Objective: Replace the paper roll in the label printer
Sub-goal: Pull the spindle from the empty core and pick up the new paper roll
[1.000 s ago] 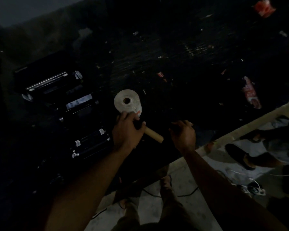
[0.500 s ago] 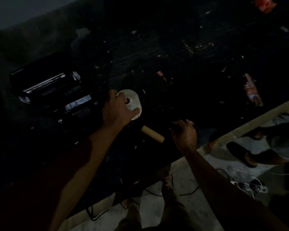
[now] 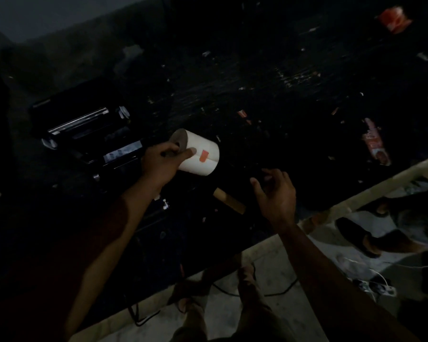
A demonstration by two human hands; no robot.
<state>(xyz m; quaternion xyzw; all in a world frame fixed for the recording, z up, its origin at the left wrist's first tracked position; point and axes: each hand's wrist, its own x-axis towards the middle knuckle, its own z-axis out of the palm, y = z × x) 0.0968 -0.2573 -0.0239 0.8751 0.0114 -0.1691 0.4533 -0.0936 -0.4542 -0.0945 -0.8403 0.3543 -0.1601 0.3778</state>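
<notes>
left hand (image 3: 162,160) is clamped on the paper roll (image 3: 200,154), thumb on the white wrap, fingers hooked at the core end. the roll is lifted off the worktop (image 3: 269,95) and tipped on its side, just right of the open printer (image 3: 84,129). an orange tab (image 3: 203,155) sits on the wrap, facing up; probably the sticker holding the loose end.

right hand (image 3: 276,191) is apart from the roll, fingers spread and curled, holding nothing i can make out. it hovers near the worktop's near edge, right of the bare cardboard tube (image 3: 229,200), which i take for the spent core.

how i'd do this step:
- keep the left-hand grip on the core end, not on the wrap, so the layers don't telescope.
- bring the right hand to the orange tab and peel it before the roll goes in; easier in the air than in the bay.
- check the feed direction before seating. the light is too poor to read the bay or its guides from here.
- carry the roll left and lower it level into the bay, core in line with the holders.
- leave the old tube where it lies; it is clear of the path.

risk: dim scene, dark printer on a dark top, easy to miss the holders.
</notes>
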